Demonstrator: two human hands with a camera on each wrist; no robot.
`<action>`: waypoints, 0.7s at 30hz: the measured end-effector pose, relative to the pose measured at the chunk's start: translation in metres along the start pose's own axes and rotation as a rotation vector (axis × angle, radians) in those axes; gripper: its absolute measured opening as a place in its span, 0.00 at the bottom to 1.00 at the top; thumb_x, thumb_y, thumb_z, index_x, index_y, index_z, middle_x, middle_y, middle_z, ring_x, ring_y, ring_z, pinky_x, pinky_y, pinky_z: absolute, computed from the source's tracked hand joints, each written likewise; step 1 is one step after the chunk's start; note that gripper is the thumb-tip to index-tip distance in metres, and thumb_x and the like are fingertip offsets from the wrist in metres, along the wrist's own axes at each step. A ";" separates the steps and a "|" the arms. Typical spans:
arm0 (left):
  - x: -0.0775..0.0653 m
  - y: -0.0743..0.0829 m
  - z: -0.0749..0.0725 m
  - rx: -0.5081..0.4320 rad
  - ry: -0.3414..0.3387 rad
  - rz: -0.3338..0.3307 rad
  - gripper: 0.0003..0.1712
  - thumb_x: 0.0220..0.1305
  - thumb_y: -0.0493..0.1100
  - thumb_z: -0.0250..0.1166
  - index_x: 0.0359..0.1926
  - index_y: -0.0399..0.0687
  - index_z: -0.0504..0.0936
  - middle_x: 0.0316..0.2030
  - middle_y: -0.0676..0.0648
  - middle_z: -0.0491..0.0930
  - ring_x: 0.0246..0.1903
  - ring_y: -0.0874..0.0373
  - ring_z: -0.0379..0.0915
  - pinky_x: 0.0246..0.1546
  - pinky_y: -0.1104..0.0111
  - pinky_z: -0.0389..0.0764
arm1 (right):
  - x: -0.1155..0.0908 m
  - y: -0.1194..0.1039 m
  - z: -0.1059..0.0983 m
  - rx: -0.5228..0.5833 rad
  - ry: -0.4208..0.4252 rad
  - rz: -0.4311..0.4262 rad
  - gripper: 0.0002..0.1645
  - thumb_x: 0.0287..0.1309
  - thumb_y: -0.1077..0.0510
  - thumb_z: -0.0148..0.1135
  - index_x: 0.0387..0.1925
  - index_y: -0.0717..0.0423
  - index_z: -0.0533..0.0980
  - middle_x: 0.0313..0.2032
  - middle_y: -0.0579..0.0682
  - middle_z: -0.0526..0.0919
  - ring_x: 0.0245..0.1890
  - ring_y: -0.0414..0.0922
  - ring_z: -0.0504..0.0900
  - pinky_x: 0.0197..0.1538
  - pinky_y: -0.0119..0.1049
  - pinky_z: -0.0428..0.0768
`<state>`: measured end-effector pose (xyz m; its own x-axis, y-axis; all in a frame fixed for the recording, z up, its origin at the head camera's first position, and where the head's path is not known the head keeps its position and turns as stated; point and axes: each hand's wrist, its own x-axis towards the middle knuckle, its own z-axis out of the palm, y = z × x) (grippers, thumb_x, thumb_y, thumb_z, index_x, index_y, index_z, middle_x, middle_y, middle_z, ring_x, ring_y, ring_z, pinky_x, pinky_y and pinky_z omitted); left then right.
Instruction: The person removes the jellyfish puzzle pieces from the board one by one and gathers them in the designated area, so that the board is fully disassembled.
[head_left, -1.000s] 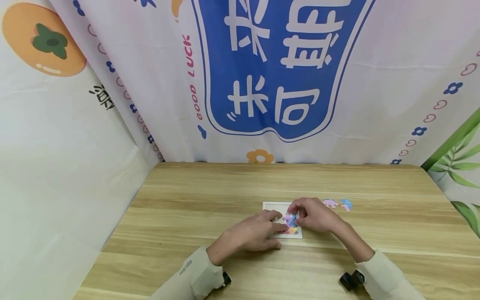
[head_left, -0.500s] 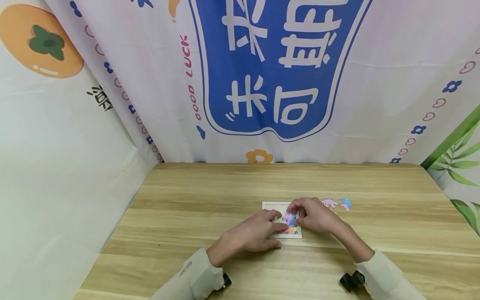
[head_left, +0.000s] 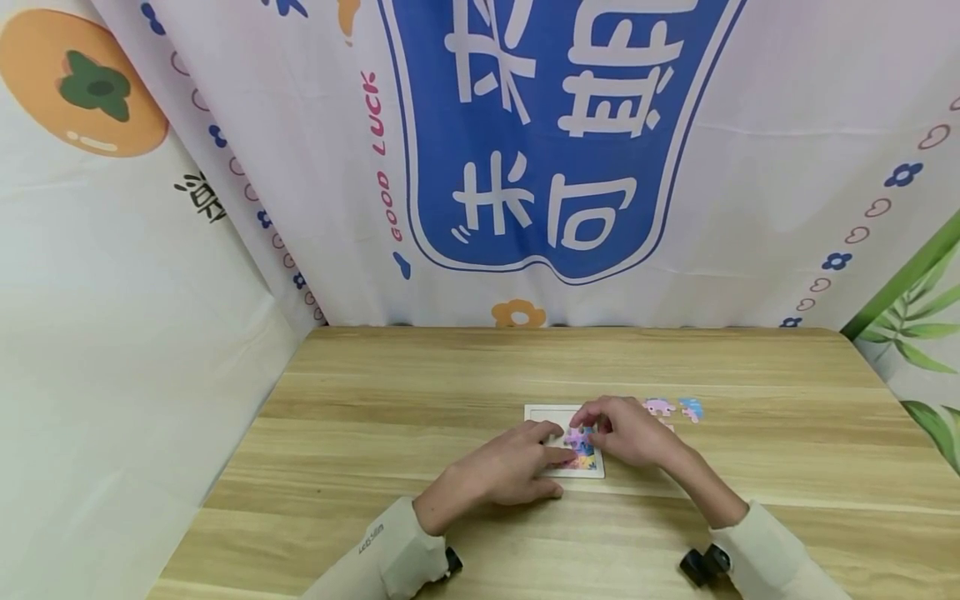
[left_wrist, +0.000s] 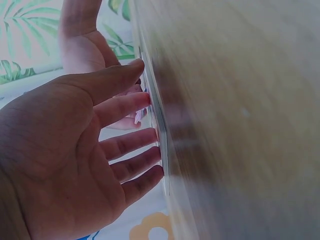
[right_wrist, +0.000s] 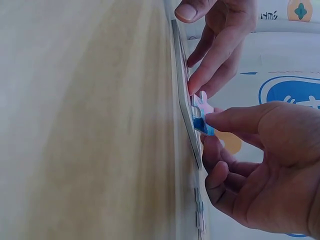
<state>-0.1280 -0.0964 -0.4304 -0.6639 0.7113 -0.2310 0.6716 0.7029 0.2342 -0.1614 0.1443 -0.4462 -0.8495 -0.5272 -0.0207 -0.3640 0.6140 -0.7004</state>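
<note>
A small jigsaw board (head_left: pixel 551 414) with a white border lies on the table, its near right corner filled with yellow and pink pieces. My left hand (head_left: pixel 510 464) reaches over it from the left with spread fingers, the fingertips (left_wrist: pixel 145 99) resting on the board. From the right, my right hand (head_left: pixel 633 431) pinches a pink and blue puzzle piece (right_wrist: pixel 202 112) between thumb and fingers. In the right wrist view the piece stands tilted, its lower edge close to the board. It sits beside the left index fingertip.
Right of the board lie loose pieces: a pink one (head_left: pixel 660 407) and a blue and pink one (head_left: pixel 692 409). Another is partly hidden behind the right hand. The wooden table (head_left: pixel 420 375) ends at a printed curtain (head_left: pixel 360 283). Black wrist cameras (head_left: pixel 705 563) are on both sleeves.
The puzzle piece has shifted slightly left and turned a little under my right fingers, which moved with it. My left hand stays in place on the board.
</note>
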 end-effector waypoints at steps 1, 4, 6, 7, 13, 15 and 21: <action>0.000 0.000 0.000 0.000 -0.001 -0.001 0.32 0.77 0.58 0.66 0.78 0.63 0.75 0.78 0.46 0.68 0.77 0.49 0.66 0.79 0.54 0.69 | 0.000 0.000 0.000 0.001 0.004 0.002 0.11 0.69 0.65 0.68 0.46 0.48 0.88 0.38 0.43 0.87 0.32 0.37 0.75 0.37 0.30 0.75; -0.001 0.000 0.000 0.001 -0.005 0.000 0.32 0.77 0.59 0.66 0.78 0.64 0.74 0.79 0.46 0.67 0.77 0.50 0.66 0.80 0.55 0.68 | 0.001 0.001 0.001 0.007 0.015 -0.007 0.11 0.73 0.64 0.64 0.44 0.47 0.88 0.36 0.41 0.88 0.33 0.36 0.75 0.39 0.30 0.75; -0.001 0.000 -0.001 0.003 -0.006 0.000 0.33 0.77 0.59 0.66 0.78 0.65 0.73 0.79 0.46 0.67 0.77 0.50 0.66 0.80 0.55 0.68 | 0.001 0.003 0.001 0.013 0.017 -0.008 0.11 0.74 0.64 0.63 0.43 0.46 0.88 0.37 0.40 0.88 0.34 0.37 0.76 0.40 0.30 0.76; -0.001 0.000 -0.001 0.005 -0.007 0.000 0.33 0.77 0.59 0.66 0.78 0.65 0.73 0.79 0.47 0.67 0.78 0.50 0.66 0.80 0.55 0.68 | 0.001 0.004 0.001 0.018 0.016 -0.012 0.11 0.74 0.64 0.63 0.42 0.46 0.88 0.37 0.40 0.89 0.34 0.37 0.76 0.41 0.30 0.76; 0.000 0.000 0.000 0.001 -0.015 -0.002 0.33 0.77 0.58 0.66 0.79 0.65 0.72 0.80 0.46 0.66 0.78 0.49 0.65 0.80 0.55 0.68 | 0.002 0.009 -0.002 0.101 -0.021 0.009 0.12 0.76 0.63 0.61 0.45 0.48 0.88 0.41 0.43 0.90 0.39 0.40 0.78 0.45 0.31 0.78; 0.000 0.000 0.000 0.000 -0.017 -0.003 0.33 0.77 0.59 0.65 0.79 0.65 0.72 0.80 0.46 0.66 0.79 0.49 0.65 0.80 0.55 0.68 | 0.003 0.009 -0.003 0.129 -0.036 0.023 0.12 0.76 0.63 0.60 0.45 0.48 0.88 0.44 0.45 0.90 0.41 0.42 0.78 0.46 0.32 0.77; 0.000 0.000 0.001 -0.008 -0.021 -0.010 0.34 0.77 0.59 0.65 0.79 0.66 0.71 0.80 0.46 0.65 0.79 0.49 0.64 0.80 0.55 0.68 | 0.001 0.008 -0.006 0.167 -0.058 0.057 0.12 0.75 0.62 0.60 0.47 0.49 0.89 0.48 0.48 0.90 0.44 0.45 0.78 0.50 0.37 0.77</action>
<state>-0.1276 -0.0970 -0.4311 -0.6633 0.7043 -0.2528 0.6625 0.7098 0.2391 -0.1675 0.1523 -0.4476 -0.8416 -0.5305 -0.1017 -0.2432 0.5402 -0.8056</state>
